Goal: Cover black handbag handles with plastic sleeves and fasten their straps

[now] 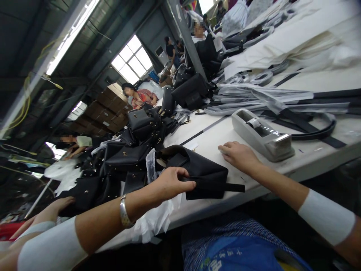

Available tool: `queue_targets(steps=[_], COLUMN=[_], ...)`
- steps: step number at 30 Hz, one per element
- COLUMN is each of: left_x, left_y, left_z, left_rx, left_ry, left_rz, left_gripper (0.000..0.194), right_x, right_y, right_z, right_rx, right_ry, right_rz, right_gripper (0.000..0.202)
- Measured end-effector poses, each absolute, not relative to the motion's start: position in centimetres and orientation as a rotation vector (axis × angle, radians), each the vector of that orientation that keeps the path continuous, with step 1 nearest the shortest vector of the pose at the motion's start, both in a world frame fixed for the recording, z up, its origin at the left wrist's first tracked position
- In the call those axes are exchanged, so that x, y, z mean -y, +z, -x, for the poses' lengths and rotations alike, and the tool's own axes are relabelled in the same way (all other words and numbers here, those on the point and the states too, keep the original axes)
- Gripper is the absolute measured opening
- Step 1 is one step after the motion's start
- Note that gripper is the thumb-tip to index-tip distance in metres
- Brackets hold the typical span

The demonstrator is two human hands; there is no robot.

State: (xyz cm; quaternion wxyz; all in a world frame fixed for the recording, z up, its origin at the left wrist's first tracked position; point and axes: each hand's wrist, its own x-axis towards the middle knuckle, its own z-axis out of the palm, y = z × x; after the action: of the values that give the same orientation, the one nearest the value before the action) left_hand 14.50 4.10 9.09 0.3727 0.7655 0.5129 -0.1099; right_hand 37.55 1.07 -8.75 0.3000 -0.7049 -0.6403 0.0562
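A black leather handbag (207, 169) lies at the front edge of the white table, with a dark strap (235, 187) jutting from it to the right. My left hand (172, 182) is closed on the bag's near side, thumb and fingers pinching it close to the strap. Past the bag's right end, my right hand (239, 155) hovers low over or rests on the table, fingers stretched toward the left. A pale spot shows at its fingertips, too small to make out. Just beyond that hand stands a grey tape dispenser (261, 135) with a roll inside.
Several black bags (124, 156) are heaped along the left of the table (217, 137). Plastic-wrapped straps (270, 99) spread across the back right. Someone else's hand (60, 205) touches a bag at far left. Stacked cartons (108, 111) and other people are farther back.
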Motion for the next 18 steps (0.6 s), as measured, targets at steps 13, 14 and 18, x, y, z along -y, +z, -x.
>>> queue_targets(steps=[13, 14, 18], left_x=[-4.1, -4.1, -4.1], left_y=[8.9, 8.8, 8.2], left_z=[-14.9, -14.8, -14.4], left_rx=[-1.265, -1.257, -1.231], left_ry=[-0.24, -0.233, -0.183], left_rz=[-2.025, -2.02, -1.976], left_gripper=[0.019, 0.018, 0.017], right_x=[9.7, 9.7, 9.4], right_y=[-1.8, -2.0, -2.4], right_z=[-31.3, -31.2, -30.7], right_rx=[1.079, 1.164, 1.457], right_ry=[1.305, 1.216, 0.793], right_rz=[1.173, 1.25, 1.407], right_gripper=[0.035, 0.035, 0.037])
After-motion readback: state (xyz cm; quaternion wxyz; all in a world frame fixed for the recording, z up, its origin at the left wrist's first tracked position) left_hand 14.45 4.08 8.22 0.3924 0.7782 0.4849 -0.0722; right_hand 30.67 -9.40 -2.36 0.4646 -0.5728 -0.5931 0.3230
